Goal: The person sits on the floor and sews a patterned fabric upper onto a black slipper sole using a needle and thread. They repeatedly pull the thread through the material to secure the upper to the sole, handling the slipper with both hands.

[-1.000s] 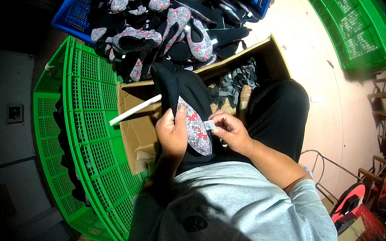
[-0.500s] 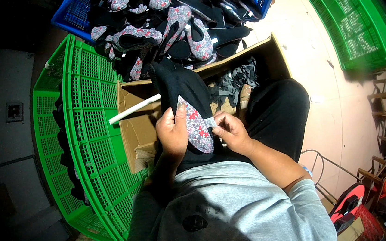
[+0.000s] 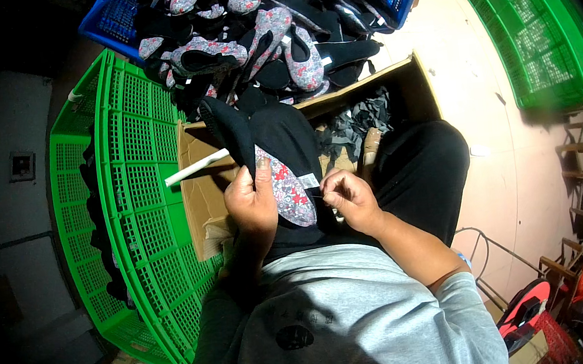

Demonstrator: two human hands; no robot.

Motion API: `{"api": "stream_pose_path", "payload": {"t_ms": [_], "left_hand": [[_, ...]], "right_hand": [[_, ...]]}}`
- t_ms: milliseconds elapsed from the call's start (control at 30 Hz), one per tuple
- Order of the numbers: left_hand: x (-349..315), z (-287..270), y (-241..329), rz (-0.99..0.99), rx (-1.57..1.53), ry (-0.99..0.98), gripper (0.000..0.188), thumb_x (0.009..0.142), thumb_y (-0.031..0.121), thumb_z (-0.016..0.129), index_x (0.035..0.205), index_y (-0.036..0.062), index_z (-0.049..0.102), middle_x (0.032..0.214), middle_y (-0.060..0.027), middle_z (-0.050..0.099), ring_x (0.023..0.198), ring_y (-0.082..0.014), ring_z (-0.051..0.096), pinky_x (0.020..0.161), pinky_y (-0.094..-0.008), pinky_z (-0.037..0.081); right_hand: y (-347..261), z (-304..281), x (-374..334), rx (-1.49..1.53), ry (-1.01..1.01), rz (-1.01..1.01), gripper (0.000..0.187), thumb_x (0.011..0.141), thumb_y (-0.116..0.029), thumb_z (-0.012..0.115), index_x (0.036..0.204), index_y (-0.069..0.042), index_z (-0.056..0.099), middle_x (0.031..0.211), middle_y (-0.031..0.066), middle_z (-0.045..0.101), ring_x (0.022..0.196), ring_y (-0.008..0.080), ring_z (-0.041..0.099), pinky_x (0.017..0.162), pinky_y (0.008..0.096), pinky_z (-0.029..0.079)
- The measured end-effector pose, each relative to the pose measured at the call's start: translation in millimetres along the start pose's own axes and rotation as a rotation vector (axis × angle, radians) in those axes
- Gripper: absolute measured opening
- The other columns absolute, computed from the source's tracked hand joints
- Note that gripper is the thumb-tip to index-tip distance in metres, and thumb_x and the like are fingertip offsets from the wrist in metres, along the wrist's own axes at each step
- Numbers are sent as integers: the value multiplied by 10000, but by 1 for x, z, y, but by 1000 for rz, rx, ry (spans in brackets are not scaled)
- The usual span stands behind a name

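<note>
A black slipper (image 3: 286,188) with floral-print fabric in grey and red is held over my lap, its black end pointing up and away. My left hand (image 3: 252,205) is closed round its left side, thumb pressed on the floral part. A small white label (image 3: 308,180) sticks out from the slipper's right edge. Just right of that label, my right hand (image 3: 351,201) is closed in a pinch. A thin strand shows between its fingertips and the slipper; whether it is thread or a needle I cannot tell.
Ahead, a blue crate (image 3: 110,24) overflows with similar slippers. A cardboard box (image 3: 198,159) with dark fabric scraps (image 3: 359,123) stands beyond my knees, a white tube (image 3: 197,167) across its left side. Green crates (image 3: 141,147) stand at left and far right (image 3: 523,33).
The slipper and my left hand have shifted slightly left, and the slipper tilts more. My right fingers, earlier at the white label, have come off it and now pinch beside it.
</note>
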State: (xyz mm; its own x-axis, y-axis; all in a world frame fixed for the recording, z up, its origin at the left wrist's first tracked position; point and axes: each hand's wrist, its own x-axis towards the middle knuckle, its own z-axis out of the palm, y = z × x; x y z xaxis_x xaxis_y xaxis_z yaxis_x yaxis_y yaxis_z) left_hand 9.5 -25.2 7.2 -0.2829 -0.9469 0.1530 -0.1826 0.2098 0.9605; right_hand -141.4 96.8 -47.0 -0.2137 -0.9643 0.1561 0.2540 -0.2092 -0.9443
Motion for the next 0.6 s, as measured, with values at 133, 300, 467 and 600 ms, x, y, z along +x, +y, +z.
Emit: {"api": "stream_pose_path", "payload": {"t_ms": [133,300,467,600], "left_hand": [[0,-8,-7,0,105,-28,215,1008,124,551,1037,-57,663,839,43,603,751,-29,494,675,-201,421],[5,0,-8,27,220,-13,208,1004,139,563,1003,-47,656,796,55,560,729,-21,445,645,-195,396],[13,11,-20,115,154,105,357,962,139,626,672,3,467,555,-59,328,542,-80,316,468,-288,296],[13,8,-22,43,197,53,257,1011,165,558,833,-18,582,731,70,496,713,-22,408,620,-205,383]], "right_hand": [[1,2,2,-54,54,53,128,970,-143,615,957,-44,534,930,29,549,787,80,496,718,225,426],[7,1,3,-7,271,264,113,966,-118,617,914,-40,553,822,-16,533,727,65,489,670,225,426],[0,2,7,74,368,342,164,1018,-177,541,1004,-24,597,780,-14,566,655,57,497,615,217,424],[6,1,3,61,302,351,241,1045,-209,481,1107,-7,597,794,17,590,683,64,522,626,217,432]]}}
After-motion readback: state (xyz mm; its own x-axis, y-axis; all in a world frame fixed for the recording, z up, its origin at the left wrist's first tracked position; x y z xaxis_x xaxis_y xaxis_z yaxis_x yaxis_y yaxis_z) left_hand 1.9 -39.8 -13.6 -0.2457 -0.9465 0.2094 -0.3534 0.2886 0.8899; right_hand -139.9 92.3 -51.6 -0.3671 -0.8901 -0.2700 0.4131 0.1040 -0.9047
